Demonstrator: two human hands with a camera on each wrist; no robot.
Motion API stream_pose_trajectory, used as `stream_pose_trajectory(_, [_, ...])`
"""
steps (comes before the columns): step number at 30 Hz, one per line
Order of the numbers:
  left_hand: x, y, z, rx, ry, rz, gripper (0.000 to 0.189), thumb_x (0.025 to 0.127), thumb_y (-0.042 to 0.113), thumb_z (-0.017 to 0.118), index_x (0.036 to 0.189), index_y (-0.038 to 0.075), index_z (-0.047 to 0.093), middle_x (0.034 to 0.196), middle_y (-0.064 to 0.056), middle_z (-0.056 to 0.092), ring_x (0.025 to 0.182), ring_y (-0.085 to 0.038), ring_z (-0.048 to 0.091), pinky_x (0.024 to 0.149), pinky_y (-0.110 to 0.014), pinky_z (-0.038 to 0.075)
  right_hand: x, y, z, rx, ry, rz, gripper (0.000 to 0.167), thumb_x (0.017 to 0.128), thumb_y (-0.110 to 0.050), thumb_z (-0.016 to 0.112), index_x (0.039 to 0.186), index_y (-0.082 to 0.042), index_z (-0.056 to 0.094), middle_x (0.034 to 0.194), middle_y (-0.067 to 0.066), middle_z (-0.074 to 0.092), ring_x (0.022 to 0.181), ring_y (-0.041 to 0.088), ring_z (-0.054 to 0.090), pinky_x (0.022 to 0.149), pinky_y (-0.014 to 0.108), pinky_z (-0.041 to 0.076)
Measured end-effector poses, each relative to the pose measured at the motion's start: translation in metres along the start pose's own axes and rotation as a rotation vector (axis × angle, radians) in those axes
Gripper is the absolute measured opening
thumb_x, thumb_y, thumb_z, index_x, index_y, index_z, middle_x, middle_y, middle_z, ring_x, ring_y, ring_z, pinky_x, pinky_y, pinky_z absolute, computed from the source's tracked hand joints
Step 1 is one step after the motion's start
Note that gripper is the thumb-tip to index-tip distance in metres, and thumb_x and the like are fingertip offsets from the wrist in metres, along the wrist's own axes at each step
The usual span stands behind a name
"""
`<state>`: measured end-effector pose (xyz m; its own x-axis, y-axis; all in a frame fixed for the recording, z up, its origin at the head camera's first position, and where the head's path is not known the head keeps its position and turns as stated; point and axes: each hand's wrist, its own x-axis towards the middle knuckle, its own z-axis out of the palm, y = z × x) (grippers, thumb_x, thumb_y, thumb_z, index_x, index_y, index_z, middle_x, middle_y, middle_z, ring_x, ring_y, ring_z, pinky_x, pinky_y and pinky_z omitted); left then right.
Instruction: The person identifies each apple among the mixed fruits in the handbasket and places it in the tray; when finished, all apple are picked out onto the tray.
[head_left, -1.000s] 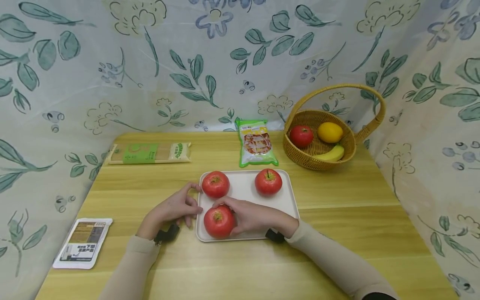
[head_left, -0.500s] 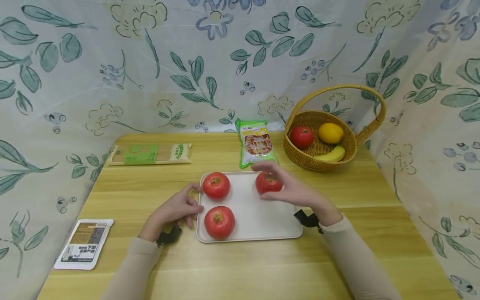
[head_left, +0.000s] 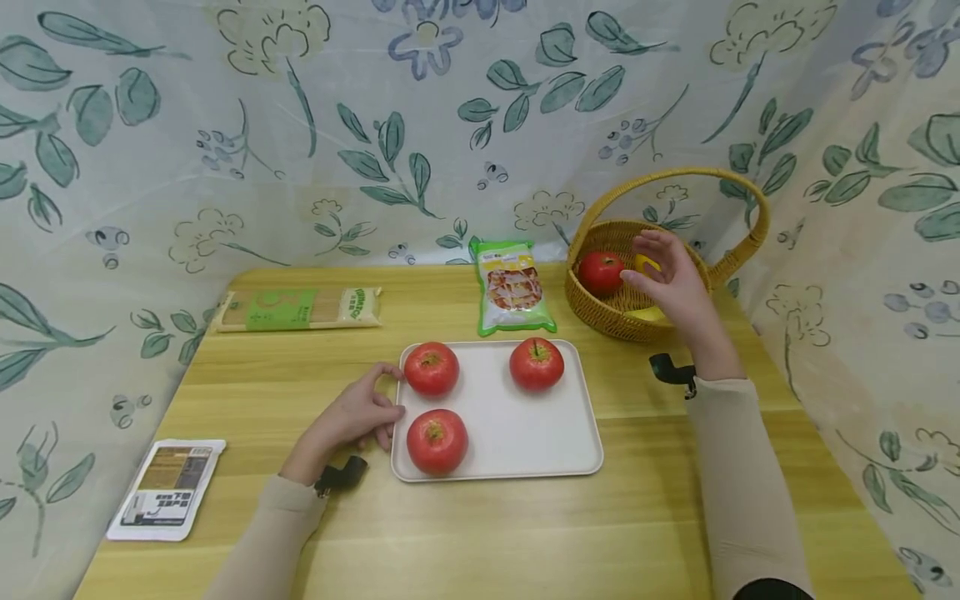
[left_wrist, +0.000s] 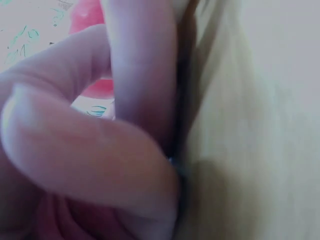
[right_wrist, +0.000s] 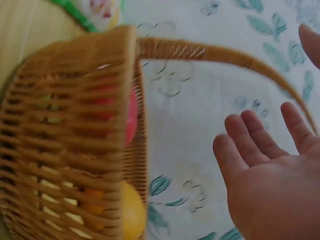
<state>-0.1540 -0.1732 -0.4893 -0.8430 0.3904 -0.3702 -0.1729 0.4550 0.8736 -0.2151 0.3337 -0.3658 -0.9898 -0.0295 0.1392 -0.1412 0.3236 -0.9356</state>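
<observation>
My left hand (head_left: 347, 419) holds the left rim of a white rectangular tray (head_left: 517, 442), fingers bent and thumb at the edge. Three red apples lie on the tray: one far left (head_left: 431, 369), one near left (head_left: 437, 442) and one far right (head_left: 537, 364). My right hand (head_left: 674, 287), fingers spread and holding nothing, is over a wicker basket (head_left: 615, 321) with a tall handle. Inside the basket are a red apple (head_left: 601, 273), a lemon (right_wrist: 132, 212) and a banana (head_left: 647, 314); in the head view the hand partly hides the lemon and banana.
A green-edged snack bag (head_left: 514, 289) lies behind the tray. A long packet of noodles (head_left: 303, 309) is at the back left, and a flat white packet (head_left: 167, 490) near the left table edge. Floral cloth (head_left: 420, 183) hangs behind the wooden table.
My right hand has let go of the near-left apple, leaving it on the tray, and has moved right and away, over the tray to the basket. The left hand has stayed at the rim.
</observation>
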Motion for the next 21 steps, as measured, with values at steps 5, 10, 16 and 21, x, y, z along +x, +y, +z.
stream_pose_trajectory(5, [0.001, -0.001, 0.002, -0.005, 0.010, -0.006, 0.056, 0.097, 0.014, 0.073, 0.143, 0.018, 0.041, 0.071, -0.010, 0.071, 0.050, -0.018, 0.067, 0.041, -0.025, 0.041, 0.028, 0.021, -0.008, -0.029, 0.033, 0.158, 0.088, 0.101, -0.037, 0.072, 0.168, -0.021, 0.018, 0.175, 0.010, 0.024, 0.164, 0.027, 0.023, 0.135, 0.052, 0.018])
stream_pose_trajectory(10, [0.002, 0.000, 0.002, -0.008, 0.001, -0.003, 0.057, 0.096, 0.013, 0.072, 0.144, 0.018, 0.040, 0.071, -0.011, 0.071, 0.050, -0.018, 0.066, 0.041, -0.025, 0.040, 0.049, 0.036, -0.006, -0.006, 0.008, 0.279, 0.095, 0.101, -0.039, 0.072, 0.170, -0.017, 0.010, 0.178, 0.016, 0.013, 0.167, 0.032, 0.013, 0.135, 0.054, 0.015])
stream_pose_trajectory(16, [0.001, 0.002, 0.000, 0.001, -0.009, 0.003, 0.057, 0.097, 0.013, 0.071, 0.143, 0.019, 0.039, 0.072, -0.011, 0.070, 0.050, -0.018, 0.066, 0.040, -0.025, 0.040, 0.065, 0.049, 0.002, -0.055, -0.010, 0.330, 0.098, 0.100, -0.039, 0.073, 0.171, -0.016, 0.009, 0.179, 0.018, 0.010, 0.165, 0.039, 0.014, 0.134, 0.058, 0.015])
stream_pose_trajectory(21, [0.001, 0.002, -0.001, 0.001, -0.026, 0.019, 0.057, 0.097, 0.014, 0.071, 0.143, 0.018, 0.038, 0.073, -0.010, 0.070, 0.050, -0.018, 0.067, 0.040, -0.025, 0.040, 0.071, 0.055, 0.006, -0.077, -0.032, 0.353, 0.097, 0.101, -0.039, 0.072, 0.171, -0.014, 0.009, 0.178, 0.020, 0.011, 0.164, 0.040, 0.016, 0.133, 0.058, 0.018])
